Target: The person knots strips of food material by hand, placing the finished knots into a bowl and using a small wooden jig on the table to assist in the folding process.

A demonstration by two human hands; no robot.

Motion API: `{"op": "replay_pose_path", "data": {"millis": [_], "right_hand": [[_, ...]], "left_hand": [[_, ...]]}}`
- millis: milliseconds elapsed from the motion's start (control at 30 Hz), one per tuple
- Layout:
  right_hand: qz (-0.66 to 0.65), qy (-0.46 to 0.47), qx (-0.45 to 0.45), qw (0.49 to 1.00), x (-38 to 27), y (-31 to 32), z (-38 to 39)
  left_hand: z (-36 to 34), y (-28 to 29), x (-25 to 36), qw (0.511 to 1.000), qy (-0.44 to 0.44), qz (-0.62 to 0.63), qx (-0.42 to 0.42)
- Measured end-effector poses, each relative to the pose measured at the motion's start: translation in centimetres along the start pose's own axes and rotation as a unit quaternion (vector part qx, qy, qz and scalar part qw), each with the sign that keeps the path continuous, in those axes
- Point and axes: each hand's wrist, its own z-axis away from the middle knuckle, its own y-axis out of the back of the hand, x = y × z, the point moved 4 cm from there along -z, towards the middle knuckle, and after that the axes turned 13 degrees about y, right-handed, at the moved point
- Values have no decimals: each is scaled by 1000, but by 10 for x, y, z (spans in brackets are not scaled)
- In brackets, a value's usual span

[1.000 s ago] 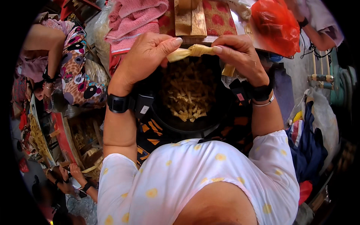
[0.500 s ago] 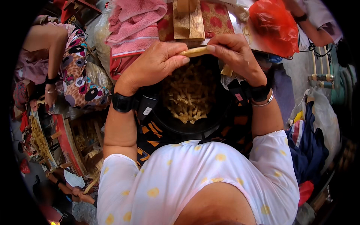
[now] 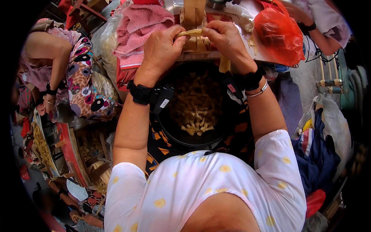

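Note:
A short, pale yellow twisted strip [image 3: 192,33] is stretched level between my two hands, above the far rim of a black basin. My left hand [image 3: 163,45] pinches one end with thumb and forefinger. The other end sits in the pinch of my right hand [image 3: 228,43]. Below, the black basin [image 3: 170,133] holds many small yellowish knotted pieces [image 3: 197,102]. A flat yellow strip [image 3: 225,64] hangs beneath my right wrist. Just beyond the hands stands an upright wooden piece [image 3: 194,13] on the table.
A pink towel [image 3: 143,27] lies at the table's left, a red plastic bag [image 3: 280,34] at its right. People sit working on the left, one in patterned trousers [image 3: 83,73]; another person's arm [image 3: 322,40] shows at far right. Dark blue cloth [image 3: 319,150] lies on the right.
Both hands have moved farther out toward the wooden piece, the strip still between them and now looking more twisted. More of the basin shows beneath.

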Motion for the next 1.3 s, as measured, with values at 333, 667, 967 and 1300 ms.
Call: {"op": "replay_pose_path", "data": {"millis": [333,667,967,1300], "right_hand": [[-397,-218,-58,890,-20,-15,38],[-287,-111,-128,943,-46,-47,48],[-332,-100,-186,919,-79,-33,51],[-109,54,19,992,-68,-25,53]], "left_hand": [[57,18,38,985,32,-139,-100],[45,8,22,725,186,664,17],[48,59,10,819,13,538,198],[65,5,45,932,-22,361,7]]}}
